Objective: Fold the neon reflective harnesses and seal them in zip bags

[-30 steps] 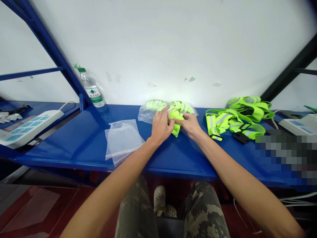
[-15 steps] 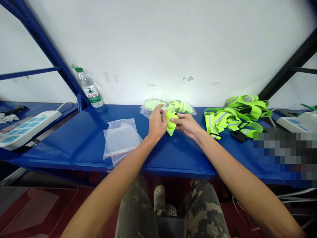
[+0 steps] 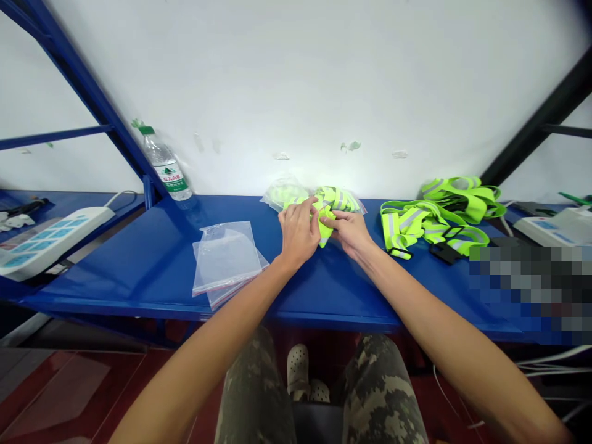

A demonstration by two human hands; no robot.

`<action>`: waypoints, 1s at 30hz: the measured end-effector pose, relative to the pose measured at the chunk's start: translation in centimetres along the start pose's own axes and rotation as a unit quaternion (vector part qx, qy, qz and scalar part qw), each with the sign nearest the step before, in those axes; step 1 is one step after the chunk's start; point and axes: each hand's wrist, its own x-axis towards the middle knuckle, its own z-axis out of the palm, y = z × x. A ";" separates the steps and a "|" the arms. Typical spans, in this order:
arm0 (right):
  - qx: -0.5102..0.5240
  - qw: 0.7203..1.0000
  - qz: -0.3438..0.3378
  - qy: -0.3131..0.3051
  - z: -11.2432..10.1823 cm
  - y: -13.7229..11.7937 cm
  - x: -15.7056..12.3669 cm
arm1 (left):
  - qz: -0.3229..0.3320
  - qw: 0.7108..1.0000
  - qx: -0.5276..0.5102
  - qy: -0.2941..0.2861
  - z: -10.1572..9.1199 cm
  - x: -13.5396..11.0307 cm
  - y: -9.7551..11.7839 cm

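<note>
Starting at the far left, a white power strip [image 3: 55,240] lies on a blue shelf, off to the side of the hands, and a plastic water bottle [image 3: 165,166] stands against the blue steel upright, seemingly parked out of the way. Moving right, a stack of clear zip bags [image 3: 226,262] lies flat on the blue metal shelf [image 3: 139,271], just beside the left hand [image 3: 298,235], within easy reach, it would seem. That hand has its fingers curled closed over a wad of fluorescent yellow reflective webbing [image 3: 326,222], while the right hand [image 3: 349,233] pinches in from the other side, fingertips gripping the same fabric. Together they appear to be pinning a fold in place. The wad is held just above the shelf, creased and bunched, its grey reflective stripes showing, in front of a clear bag [image 3: 283,192]. Further right, loose reflective straps [image 3: 416,225] with black buckles [image 3: 444,253] lie heaped, and a second white power strip [image 3: 555,227] sits at the far edge
</note>
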 end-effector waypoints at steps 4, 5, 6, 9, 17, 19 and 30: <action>0.018 0.998 0.004 0.064 -0.3 -0.4 0.4 | 0.028 0.998 -0.045 -0.040 -0.1 0.0 0.0; 0.021 0.996 0.003 0.081 -0.4 -0.5 0.5 | 0.045 0.996 -0.056 -0.056 0.0 0.0 0.0; 0.022 0.995 0.004 0.095 -0.4 -0.7 0.5 | 0.061 0.994 -0.062 -0.070 0.0 0.0 -0.2; 0.007 0.995 0.017 0.097 -0.6 -0.9 0.6 | 0.074 0.992 -0.064 -0.083 0.2 -0.1 -0.7; -0.017 0.998 0.023 0.062 -0.6 -0.7 0.3 | 0.019 0.997 0.001 -0.075 0.9 -0.5 -0.9; -0.011 0.998 0.040 0.038 -0.8 -0.9 0.2 | 0.035 0.997 -0.016 -0.065 1.0 -0.5 -1.1; -0.012 0.994 0.047 -0.094 -1.1 -1.4 0.0 | 0.032 0.998 -0.049 -0.036 0.5 -0.2 -1.6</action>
